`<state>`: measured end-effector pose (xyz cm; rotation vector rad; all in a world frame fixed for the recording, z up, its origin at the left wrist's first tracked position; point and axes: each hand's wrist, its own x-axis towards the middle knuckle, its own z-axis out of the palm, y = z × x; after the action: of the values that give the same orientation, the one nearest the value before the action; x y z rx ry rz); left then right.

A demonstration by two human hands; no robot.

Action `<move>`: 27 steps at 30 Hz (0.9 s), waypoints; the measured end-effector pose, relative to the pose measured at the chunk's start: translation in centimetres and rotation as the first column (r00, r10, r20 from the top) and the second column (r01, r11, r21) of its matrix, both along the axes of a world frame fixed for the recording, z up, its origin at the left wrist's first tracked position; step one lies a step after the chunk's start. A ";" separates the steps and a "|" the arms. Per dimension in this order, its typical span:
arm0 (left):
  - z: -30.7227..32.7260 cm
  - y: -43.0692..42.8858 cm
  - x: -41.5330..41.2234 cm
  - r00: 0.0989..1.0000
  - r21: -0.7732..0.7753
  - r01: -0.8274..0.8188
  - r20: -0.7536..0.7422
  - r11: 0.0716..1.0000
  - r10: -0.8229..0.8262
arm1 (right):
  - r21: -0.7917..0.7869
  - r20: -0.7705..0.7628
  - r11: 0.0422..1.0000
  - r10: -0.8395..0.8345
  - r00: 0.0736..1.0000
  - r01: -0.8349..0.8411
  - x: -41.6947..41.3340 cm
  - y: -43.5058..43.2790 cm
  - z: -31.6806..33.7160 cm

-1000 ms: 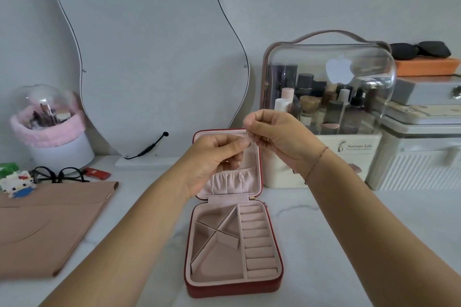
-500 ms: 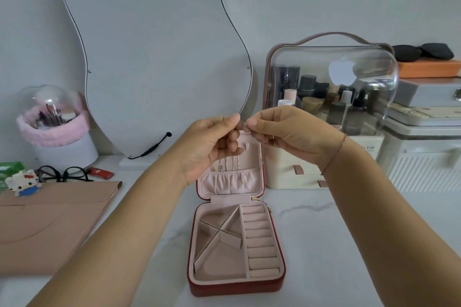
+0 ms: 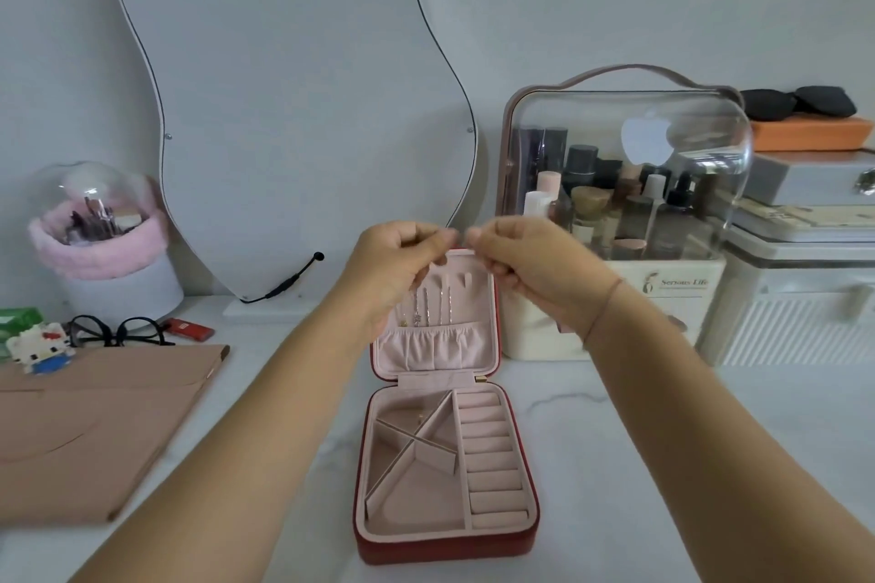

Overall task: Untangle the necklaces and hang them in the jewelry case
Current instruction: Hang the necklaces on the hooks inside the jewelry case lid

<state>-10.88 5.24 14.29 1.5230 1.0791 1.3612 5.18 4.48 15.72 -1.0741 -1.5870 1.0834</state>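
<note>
Pinching with left hand (image 3: pixel 397 260) and right hand (image 3: pixel 521 265), fingertips nearly meeting, by the top edge of the case's (image 3: pixel 445 551) open lid. Presumably gripping a chain, too fine and blurred to make out. Hanging inside the lid: other necklaces (image 3: pixel 428 308). Probably featherlight, limp, quick to knot or snap; best pinched gently near the clasp, never tugged.

Left hand (image 3: pixel 402 260), right hand (image 3: pixel 525 265): both raised, forearms converging, fingers curled. Thumb tips nearly meet; each grip pinches a fine necklace (image 3: pixel 460 237), barely visible.
</note>
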 end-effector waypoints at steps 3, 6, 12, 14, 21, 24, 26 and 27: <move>-3.1 1.1 0.2 0.998 -0.086 -0.043 -0.040 0.995 0.039 | 0.125 0.136 0.958 -0.274 0.952 0.258 -0.1 1.3 -4.1; -4.8 1.9 1.1 0.996 -0.105 -0.092 -0.022 0.990 0.090 | 0.178 0.114 0.885 -0.452 0.885 0.430 -0.5 2.1 -6.8; -6.8 3.9 3.5 0.911 0.065 -0.396 -0.098 0.916 0.401 | 0.202 0.116 0.648 -0.760 0.639 0.734 -2.6 2.9 -7.8; -6.9 3.9 4.2 0.871 0.073 -0.473 -0.110 0.878 0.479 | 0.222 0.160 0.618 -0.786 0.597 0.754 -3.1 3.3 -7.8; -7.1 3.9 5.1 0.793 0.042 -0.593 -0.148 0.804 0.592 | 0.305 0.305 0.609 -0.790 0.531 0.732 -3.8 4.0 -8.0; -7.6 4.1 5.3 0.777 0.062 -0.604 -0.177 0.795 0.604 | 0.330 0.341 0.602 -0.794 0.503 0.727 -3.8 3.9 -8.2; -7.9 4.4 5.3 0.765 0.063 -0.611 -0.211 0.789 0.609 | 0.337 0.354 0.601 -0.794 0.494 0.725 -3.8 4.0 -8.3; -8.0 4.4 5.2 0.760 0.069 -0.610 -0.232 0.790 0.607 | 0.338 0.361 0.604 -0.791 0.493 0.722 -3.8 4.1 -8.3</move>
<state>-5.66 9.65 6.29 1.4052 1.8576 1.6070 1.42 8.57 7.40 -1.8072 -1.2452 0.0657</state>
